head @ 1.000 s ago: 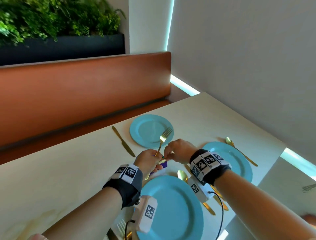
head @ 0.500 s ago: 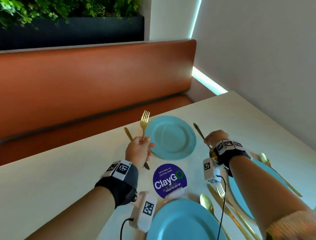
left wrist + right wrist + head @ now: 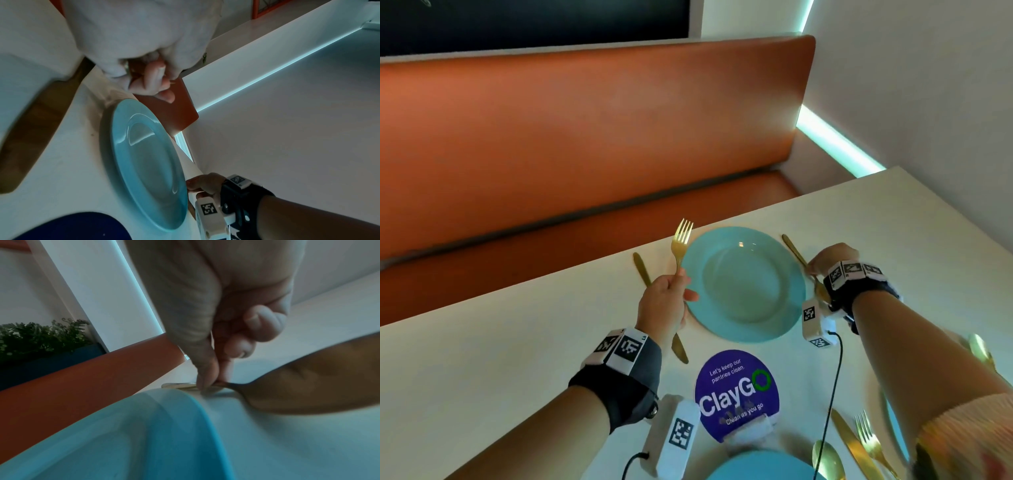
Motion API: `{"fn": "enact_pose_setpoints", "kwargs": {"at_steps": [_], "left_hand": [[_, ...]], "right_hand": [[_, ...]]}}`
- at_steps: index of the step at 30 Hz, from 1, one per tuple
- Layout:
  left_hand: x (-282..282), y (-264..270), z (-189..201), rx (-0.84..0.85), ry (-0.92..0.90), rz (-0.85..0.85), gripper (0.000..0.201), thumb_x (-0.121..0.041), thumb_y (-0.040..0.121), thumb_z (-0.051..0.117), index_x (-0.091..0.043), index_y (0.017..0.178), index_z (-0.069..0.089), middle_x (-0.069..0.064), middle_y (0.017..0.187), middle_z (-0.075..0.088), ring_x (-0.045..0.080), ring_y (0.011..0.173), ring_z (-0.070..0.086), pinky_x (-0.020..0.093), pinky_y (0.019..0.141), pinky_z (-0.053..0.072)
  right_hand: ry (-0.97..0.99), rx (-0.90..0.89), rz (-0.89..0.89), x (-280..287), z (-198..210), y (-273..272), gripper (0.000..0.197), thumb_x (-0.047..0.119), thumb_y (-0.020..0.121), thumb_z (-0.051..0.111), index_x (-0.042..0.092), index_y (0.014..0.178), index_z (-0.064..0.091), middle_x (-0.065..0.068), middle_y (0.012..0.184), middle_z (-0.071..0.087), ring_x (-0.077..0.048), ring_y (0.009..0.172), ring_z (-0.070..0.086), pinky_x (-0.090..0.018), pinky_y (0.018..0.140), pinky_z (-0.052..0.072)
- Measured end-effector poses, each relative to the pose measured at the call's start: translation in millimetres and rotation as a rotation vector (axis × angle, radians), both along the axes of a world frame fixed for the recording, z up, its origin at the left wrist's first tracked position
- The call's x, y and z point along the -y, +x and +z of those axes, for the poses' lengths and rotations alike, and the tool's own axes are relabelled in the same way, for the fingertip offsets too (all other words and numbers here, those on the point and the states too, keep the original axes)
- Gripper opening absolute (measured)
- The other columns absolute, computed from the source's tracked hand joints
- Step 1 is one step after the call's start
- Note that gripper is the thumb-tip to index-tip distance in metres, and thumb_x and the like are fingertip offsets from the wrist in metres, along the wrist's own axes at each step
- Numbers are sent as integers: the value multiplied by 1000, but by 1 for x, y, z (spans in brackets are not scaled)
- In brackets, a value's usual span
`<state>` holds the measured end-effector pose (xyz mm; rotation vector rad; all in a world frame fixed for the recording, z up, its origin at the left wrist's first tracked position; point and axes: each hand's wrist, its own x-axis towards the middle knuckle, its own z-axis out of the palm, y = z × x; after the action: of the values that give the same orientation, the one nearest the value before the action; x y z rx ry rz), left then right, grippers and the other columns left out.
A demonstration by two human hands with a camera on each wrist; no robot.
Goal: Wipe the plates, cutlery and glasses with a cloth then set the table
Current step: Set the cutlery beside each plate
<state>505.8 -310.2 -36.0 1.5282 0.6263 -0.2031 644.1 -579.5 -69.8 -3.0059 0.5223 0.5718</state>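
Note:
A light blue plate [image 3: 743, 284] lies at the table's far edge. My left hand [image 3: 678, 284] grips a gold fork [image 3: 683, 236] by the handle, tines pointing away, just left of the plate's rim. A gold knife [image 3: 642, 270] lies on the table under that hand, its middle hidden. Right of the plate, my right hand [image 3: 815, 267] pinches a gold spoon [image 3: 792, 248] near its neck between thumb and forefinger [image 3: 207, 382]. The spoon's bowl [image 3: 308, 378] points back toward my wrist. The spoon sits low beside the plate [image 3: 144, 426]; whether it touches the table I cannot tell.
A purple round ClayGo sign [image 3: 736, 390] stands near me, with a second blue plate [image 3: 756, 466] at the bottom edge. A gold spoon [image 3: 825, 459], knife [image 3: 852, 445] and fork [image 3: 869, 442] lie at the lower right. An orange bench [image 3: 585, 137] runs behind the table.
My hands have parted from the middle. The left carried the fork to the left of the far plate, and the right carried the spoon to its right.

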Motion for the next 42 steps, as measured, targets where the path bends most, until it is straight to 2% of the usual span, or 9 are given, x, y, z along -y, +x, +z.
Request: {"fn": "enact_pose_setpoints", "kwargs": {"at_steps": [4,14,18,25,29,32,34,36,42], "left_hand": [[0,3,-5,-16,-7,0,25,-36,100,40,-19,98,58,-2,74,62,3,41,38,14,37,30],[-8,1,-15,-48,-38,10,30,-34,99,43,-11,107,61,-1,73,60,8,48,37,17,40,30],[-9,2,-15,-46,-35,15,31,-34,99,43,-11,109,61,0,74,60,8,48,38,18,40,30],[-7,2,-20,-94,-6,8,27,-30,96,49,-11,114,57,0,78,63,8,50,38,20,45,31],[-2,0,-18,-156,0,-19,31,-15,92,45,-11,123,51,5,82,67,10,51,38,20,44,31],[1,-3,-10,-170,11,-92,19,-7,89,39,-7,103,51,8,80,69,11,49,39,19,43,30],[2,-7,-4,-179,28,-127,25,-7,90,38,-4,113,50,9,78,70,11,49,40,19,45,30],[1,-14,2,-170,40,-147,42,-13,92,43,-11,135,39,10,80,71,11,50,41,21,48,32],[-11,-36,19,-167,62,-267,53,-18,94,47,-12,142,27,9,87,71,10,55,47,21,53,37]], "right_hand": [[24,22,-26,-11,1,16,23,32,77,71,13,90,73,-4,85,67,-20,73,58,-20,63,44],[104,98,3,-18,-4,27,21,31,82,67,14,91,76,-4,100,73,-23,94,67,-26,85,54],[111,115,12,-20,-2,28,17,31,85,66,20,94,75,0,106,71,-21,99,66,-22,82,49],[85,204,31,-33,23,20,38,40,92,52,11,111,68,-6,118,66,-23,109,62,-28,89,49],[451,364,204,-72,46,-6,19,22,85,65,16,102,72,-6,108,70,-18,94,64,-14,82,43],[546,283,585,-117,58,-46,20,21,84,67,20,104,73,2,112,69,-8,94,60,3,80,31],[528,176,817,-141,61,-70,21,22,86,65,23,105,72,4,115,68,-11,103,61,-14,96,41],[414,86,944,-156,66,-90,22,23,89,59,26,107,71,6,116,67,-16,109,59,-33,96,47],[205,2,1083,-171,93,-119,24,24,93,50,25,108,69,6,115,64,-15,106,56,-29,88,45]]}}
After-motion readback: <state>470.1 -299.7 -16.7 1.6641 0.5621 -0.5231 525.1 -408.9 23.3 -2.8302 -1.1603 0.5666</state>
